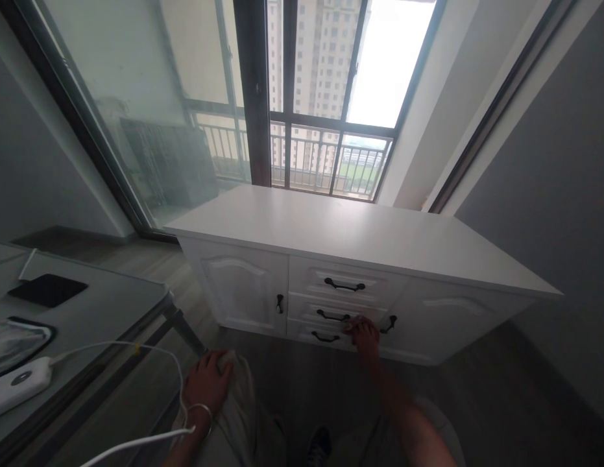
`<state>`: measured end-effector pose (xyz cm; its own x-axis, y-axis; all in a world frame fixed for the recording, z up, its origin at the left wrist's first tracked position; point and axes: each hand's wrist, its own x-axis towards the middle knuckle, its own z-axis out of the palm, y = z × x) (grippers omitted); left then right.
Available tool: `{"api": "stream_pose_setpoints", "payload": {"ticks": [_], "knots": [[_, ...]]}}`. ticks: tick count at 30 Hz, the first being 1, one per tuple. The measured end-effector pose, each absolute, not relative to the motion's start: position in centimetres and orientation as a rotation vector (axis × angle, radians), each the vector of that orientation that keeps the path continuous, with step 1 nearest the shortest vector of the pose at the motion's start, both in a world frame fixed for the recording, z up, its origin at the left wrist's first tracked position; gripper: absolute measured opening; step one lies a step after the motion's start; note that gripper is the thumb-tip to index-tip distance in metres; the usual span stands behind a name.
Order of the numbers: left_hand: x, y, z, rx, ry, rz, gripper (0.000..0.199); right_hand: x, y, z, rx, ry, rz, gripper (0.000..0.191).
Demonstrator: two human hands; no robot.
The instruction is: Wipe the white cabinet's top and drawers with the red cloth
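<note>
White sideboard point(360, 233), lower centre: right hand point(364, 332) curled near middle drawer handle point(333, 316); grip unclear. Left hand point(209, 383) resting flat on knee point(236, 395). Best pulled straight, evenly.

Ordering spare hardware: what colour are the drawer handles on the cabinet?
Black, on the white cabinet; the drawer handles show in the head view.

Single head-worn view, looking forward and steeply down from standing height. The white cabinet point(360, 259) fills the middle distance, seen from above and in front, its top and drawer fronts both visible. Beyond it the view faces a window point(331, 97) with an outside railing. The wearer's own forearms enter from the lower edge, close to the lens. A counter point(102, 305) cuts in at lower left. Wide-angle bending curves the frame edges.
</note>
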<state>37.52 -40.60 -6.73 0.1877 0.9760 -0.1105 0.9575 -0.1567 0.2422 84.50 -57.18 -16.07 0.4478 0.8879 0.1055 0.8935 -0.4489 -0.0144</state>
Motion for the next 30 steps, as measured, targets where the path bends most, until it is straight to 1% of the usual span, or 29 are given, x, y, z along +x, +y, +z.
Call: {"api": "stream_pose_setpoints", "payload": {"ticks": [2,6,9,12,16,17,19,21,22,24,26,28,30], "knots": [[37.7,-40.5,-6.8,2.211,1.83,0.1,0.048,86.7,-59.3,-14.4,-2.623,-1.627,-0.186,0.049],[38.4,-40.4,-6.8,2.24,1.786,0.08,0.053,89.8,-61.5,-10.3,-2.597,-1.688,-0.375,0.043],[39.1,-40.6,-6.6,2.265,1.747,0.079,0.057,90.8,-61.5,-5.9,-2.428,-1.781,-0.569,0.043],[39.8,-40.9,-6.3,2.279,1.742,0.06,0.057,89.7,-60.5,0.9,-1.995,-1.906,-0.858,0.048],[40.5,-41.4,-5.8,2.315,1.751,0.063,0.055,86.2,-57.5,13.3,-1.389,-1.838,-1.033,0.057],[40.6,-41.5,-5.7,2.322,1.747,0.059,0.054,85.5,-56.6,16.3,-1.299,-1.757,-1.043,0.059],[40.7,-41.7,-5.3,2.328,1.742,0.04,0.053,84.9,-54.7,21.4,-1.147,-1.53,-1.136,0.057],[40.6,-41.9,-5.0,2.326,1.749,0.028,0.052,85.4,-52.9,24.3,-1.167,-1.335,-1.162,0.056],[40.5,-42.0,-4.9,2.322,1.755,0.031,0.052,86.0,-52.0,24.9,-1.237,-1.289,-1.133,0.057],[40.1,-42.0,-5.0,2.308,1.766,0.055,0.051,87.1,-50.2,24.4,-1.482,-1.321,-0.964,0.062],[39.5,-42.0,-5.3,2.288,1.776,0.088,0.05,87.9,-48.8,22.5,-1.823,-1.502,-0.623,0.067],[38.8,-41.9,-5.6,2.273,1.78,0.11,0.05,88.2,-48.0,20.3,-2.143,-1.711,-0.184,0.073],[38.3,-41.8,-5.8,2.259,1.782,0.129,0.05,88.0,-47.7,18.7,-2.333,-1.832,0.122,0.088]]}}
